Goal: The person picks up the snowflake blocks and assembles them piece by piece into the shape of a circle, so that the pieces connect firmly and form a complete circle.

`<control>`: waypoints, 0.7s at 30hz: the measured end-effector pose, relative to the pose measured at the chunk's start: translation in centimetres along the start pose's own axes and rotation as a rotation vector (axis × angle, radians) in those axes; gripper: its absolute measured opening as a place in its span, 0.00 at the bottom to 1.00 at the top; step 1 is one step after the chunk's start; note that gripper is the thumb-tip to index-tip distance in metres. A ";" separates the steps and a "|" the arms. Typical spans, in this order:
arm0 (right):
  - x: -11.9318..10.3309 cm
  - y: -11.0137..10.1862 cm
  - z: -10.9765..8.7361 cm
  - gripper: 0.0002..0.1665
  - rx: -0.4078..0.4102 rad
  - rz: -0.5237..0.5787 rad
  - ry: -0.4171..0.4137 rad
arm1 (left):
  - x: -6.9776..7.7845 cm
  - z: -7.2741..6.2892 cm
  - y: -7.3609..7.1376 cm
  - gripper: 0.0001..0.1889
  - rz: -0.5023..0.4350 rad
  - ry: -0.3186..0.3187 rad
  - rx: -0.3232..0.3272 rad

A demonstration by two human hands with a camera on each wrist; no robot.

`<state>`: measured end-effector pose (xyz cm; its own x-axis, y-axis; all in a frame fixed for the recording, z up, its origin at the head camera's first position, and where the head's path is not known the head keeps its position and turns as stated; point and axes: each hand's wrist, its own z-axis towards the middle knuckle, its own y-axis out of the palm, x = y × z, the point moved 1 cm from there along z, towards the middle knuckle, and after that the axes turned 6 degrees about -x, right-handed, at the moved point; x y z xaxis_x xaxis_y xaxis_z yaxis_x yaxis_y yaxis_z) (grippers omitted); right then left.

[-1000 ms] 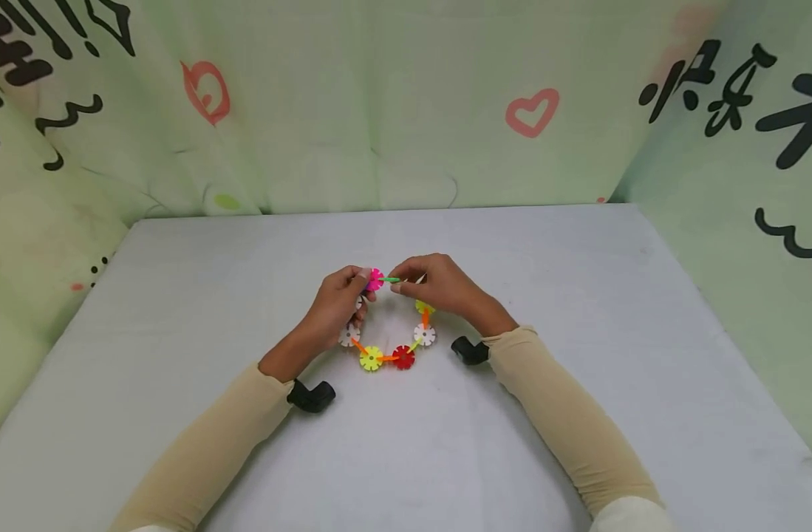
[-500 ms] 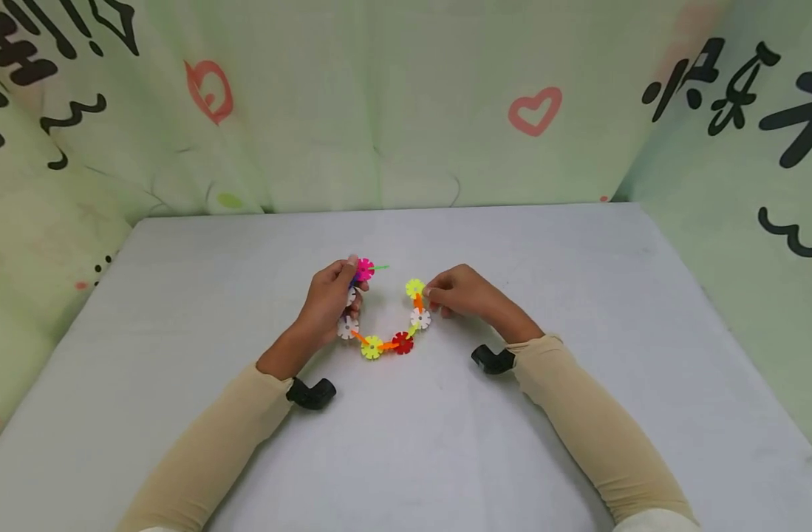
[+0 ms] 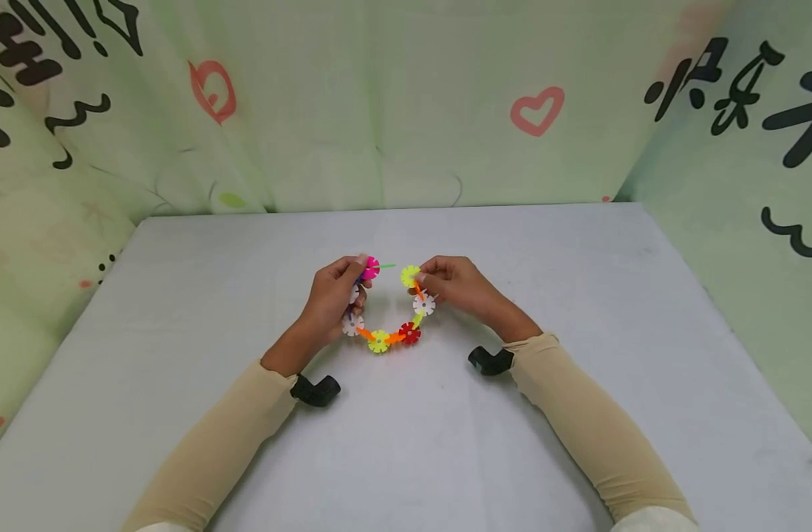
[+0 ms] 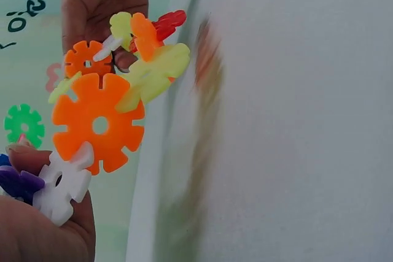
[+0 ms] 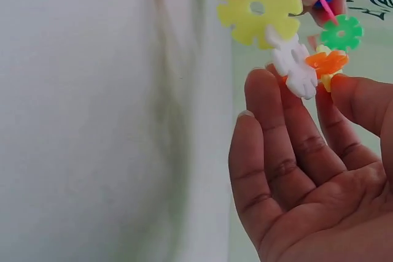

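Note:
A curved chain of slotted plastic snowflake discs hangs between my hands, its two ends apart. My left hand (image 3: 329, 299) grips its left end, thumb against the pink disc (image 3: 371, 267), from which a green disc (image 5: 342, 32) sticks out edge-on toward the right. Blue and white discs lie partly hidden in that palm. My right hand (image 3: 462, 288) pinches the yellow disc (image 3: 409, 275) at the other end between thumb and fingers. Below it follow a white disc (image 3: 424, 303), a red disc (image 3: 410, 333) and another yellow disc (image 3: 379, 341), joined by orange and yellow-green ones (image 3: 417, 320).
A white-covered table (image 3: 406, 443) lies beneath the hands. Green printed curtains (image 3: 379, 103) stand behind it and along both sides. A black wrist-worn device (image 3: 315, 391) projects from the left sleeve, and a similar black device (image 3: 490, 361) from the right.
My right hand let go of the green disc, drew back to the right, then took the yellow end disc and raised it toward the left hand. The left hand kept its hold, shifting slightly.

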<state>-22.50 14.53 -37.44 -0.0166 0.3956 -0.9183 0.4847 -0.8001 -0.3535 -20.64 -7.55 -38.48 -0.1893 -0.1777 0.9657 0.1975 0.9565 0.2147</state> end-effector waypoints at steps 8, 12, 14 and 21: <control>-0.8 0.0 0.3 0.12 0.013 -0.001 -0.039 | -0.3 0.0 0.2 0.15 -0.011 -0.016 0.005; -0.9 0.1 0.2 0.12 0.015 -0.007 -0.045 | -0.2 -0.2 0.3 0.15 0.000 -0.015 0.015; -1.0 0.2 0.1 0.12 0.027 -0.013 -0.048 | -0.3 -0.2 0.3 0.16 0.006 -0.018 0.022; -1.1 0.3 0.0 0.13 0.084 -0.042 -0.031 | -0.6 0.1 0.9 0.22 0.014 -0.032 0.026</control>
<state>-22.37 13.81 -36.51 -0.0627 0.4163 -0.9071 0.4078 -0.8188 -0.4040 -20.45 -6.54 -38.89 -0.2179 -0.1570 0.9633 0.1757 0.9645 0.1970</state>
